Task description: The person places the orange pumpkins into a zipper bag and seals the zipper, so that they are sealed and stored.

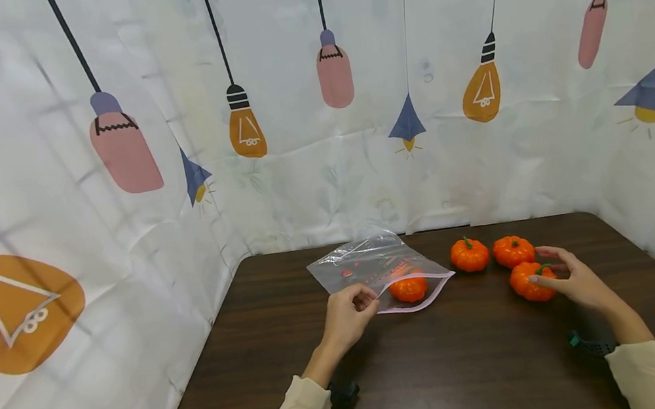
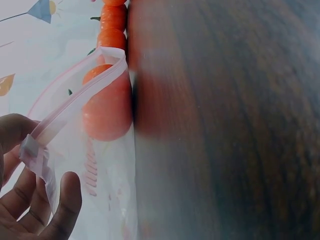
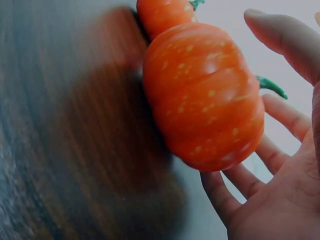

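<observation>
My left hand [image 1: 345, 315] pinches the open edge of a clear zip bag [image 1: 363, 263] with a pink seal strip and a white slider [image 2: 30, 148]. Inside the bag's mouth lies one small orange pumpkin [image 1: 409, 290]. At the right, my right hand [image 1: 585, 285] is spread around the nearest loose pumpkin [image 1: 526, 283], which has a green stem [image 3: 271, 87]. Its thumb [image 3: 285, 42] stands apart from the pumpkin, while the other fingers reach behind it. Two more pumpkins, one at the back [image 1: 513, 251] and one to its left [image 1: 469, 255], sit close by.
The dark wooden table [image 1: 438, 371] carries everything. Along its back and sides hangs a white cloth [image 1: 314, 192] printed with lamps and bulbs.
</observation>
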`<state>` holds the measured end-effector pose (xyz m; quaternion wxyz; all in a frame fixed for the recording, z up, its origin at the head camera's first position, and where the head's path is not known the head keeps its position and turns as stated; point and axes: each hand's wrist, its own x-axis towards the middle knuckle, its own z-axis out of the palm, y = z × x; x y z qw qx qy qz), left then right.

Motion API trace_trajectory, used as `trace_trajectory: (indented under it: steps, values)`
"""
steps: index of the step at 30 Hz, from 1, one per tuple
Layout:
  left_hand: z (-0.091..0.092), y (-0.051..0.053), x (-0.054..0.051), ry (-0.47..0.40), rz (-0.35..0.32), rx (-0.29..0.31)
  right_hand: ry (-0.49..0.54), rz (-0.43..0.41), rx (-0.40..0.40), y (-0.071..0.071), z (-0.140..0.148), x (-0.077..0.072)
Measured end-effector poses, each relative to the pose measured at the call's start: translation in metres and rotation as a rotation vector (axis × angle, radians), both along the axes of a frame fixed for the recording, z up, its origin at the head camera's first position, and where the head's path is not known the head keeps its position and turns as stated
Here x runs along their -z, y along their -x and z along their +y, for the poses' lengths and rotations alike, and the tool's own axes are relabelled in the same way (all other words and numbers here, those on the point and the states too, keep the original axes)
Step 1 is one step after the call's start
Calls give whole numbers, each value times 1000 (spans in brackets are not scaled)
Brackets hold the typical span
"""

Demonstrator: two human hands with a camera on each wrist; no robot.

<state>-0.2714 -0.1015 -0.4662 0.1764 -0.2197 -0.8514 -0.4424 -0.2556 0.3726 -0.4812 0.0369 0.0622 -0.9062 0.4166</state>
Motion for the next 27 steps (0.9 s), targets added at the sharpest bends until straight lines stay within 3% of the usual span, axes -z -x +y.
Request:
trace_trajectory:
  steps: [20, 27]
  values:
    - [-1, 0, 0, 15, 6, -3, 130, -112, -73, -1, 13, 18]
    - [-2, -1, -3, 24, 9, -4, 138, -108, -97, 0, 15, 18]
